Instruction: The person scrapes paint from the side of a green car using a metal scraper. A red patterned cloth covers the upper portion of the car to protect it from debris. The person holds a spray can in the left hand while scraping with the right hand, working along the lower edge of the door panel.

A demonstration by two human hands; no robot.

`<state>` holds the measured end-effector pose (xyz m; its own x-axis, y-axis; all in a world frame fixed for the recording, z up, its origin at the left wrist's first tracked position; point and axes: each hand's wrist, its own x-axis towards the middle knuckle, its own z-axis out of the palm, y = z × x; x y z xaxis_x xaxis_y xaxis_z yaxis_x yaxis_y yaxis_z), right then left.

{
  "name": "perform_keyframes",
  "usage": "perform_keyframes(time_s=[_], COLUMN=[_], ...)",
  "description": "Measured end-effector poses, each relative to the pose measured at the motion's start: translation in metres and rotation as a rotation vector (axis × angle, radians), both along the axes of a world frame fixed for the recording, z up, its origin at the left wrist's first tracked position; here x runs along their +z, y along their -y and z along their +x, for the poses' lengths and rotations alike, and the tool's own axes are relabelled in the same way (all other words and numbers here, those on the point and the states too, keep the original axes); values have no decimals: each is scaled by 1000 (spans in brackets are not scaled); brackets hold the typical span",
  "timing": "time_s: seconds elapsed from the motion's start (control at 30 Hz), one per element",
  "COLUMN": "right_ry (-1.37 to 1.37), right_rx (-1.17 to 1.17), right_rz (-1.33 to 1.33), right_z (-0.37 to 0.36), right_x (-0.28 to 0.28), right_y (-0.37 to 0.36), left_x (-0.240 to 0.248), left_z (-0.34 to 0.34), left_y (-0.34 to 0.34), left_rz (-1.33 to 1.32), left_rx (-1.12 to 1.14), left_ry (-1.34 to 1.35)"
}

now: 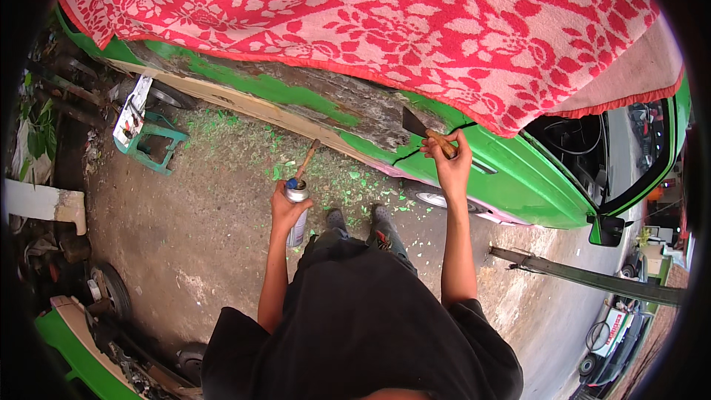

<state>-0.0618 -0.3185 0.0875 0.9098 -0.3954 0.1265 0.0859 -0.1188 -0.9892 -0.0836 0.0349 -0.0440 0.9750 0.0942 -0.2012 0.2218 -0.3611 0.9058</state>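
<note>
My right hand (452, 167) grips the wooden handle of a putty knife (415, 124). Its dark, flared blade points up and left, near the side of a green vehicle (511, 178). Beyond the blade lies a stretch of bare, rough grey-brown surface (370, 112) where the green paint is gone. Lower and to the left, my left hand (284, 211) is wrapped round a silver can (297, 216). A brush (306, 160) with a wooden handle and a blue part near the can's rim stands tilted in it. What the can contains is hidden.
A red and pink floral blanket (370, 15) drapes over the vehicle. Green paint flakes (355, 175) litter the concrete around my feet. A green plastic stool (157, 144) stands at left. To the right, a post (585, 275) slants across, beyond the open car window (570, 141).
</note>
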Motion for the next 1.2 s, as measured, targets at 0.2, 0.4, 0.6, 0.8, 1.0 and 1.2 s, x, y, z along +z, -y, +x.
perform_keyframes(time_s=[0.2,0.4,0.6,0.8,1.0,1.2], right_ry=[-126,-180,-122,-106,-104,-82], right_rx=[106,124,27,52,96,119], right_rz=[279,255,-290,-523,-510,-505], right_z=[2,10,14,24,28,35], right_x=[-22,-19,-5,15,22,31], right_y=[11,14,5,-8,-15,-15], left_x=[2,9,23,25,30,41], left_z=[-14,-27,-36,-37,-38,-31], left_y=[4,11,34,58,70,80], left_rz=[-137,-110,-113,-170,-90,-94], left_rx=[27,48,120,138,178,166], left_ry=[0,-16,8,28,-1,33])
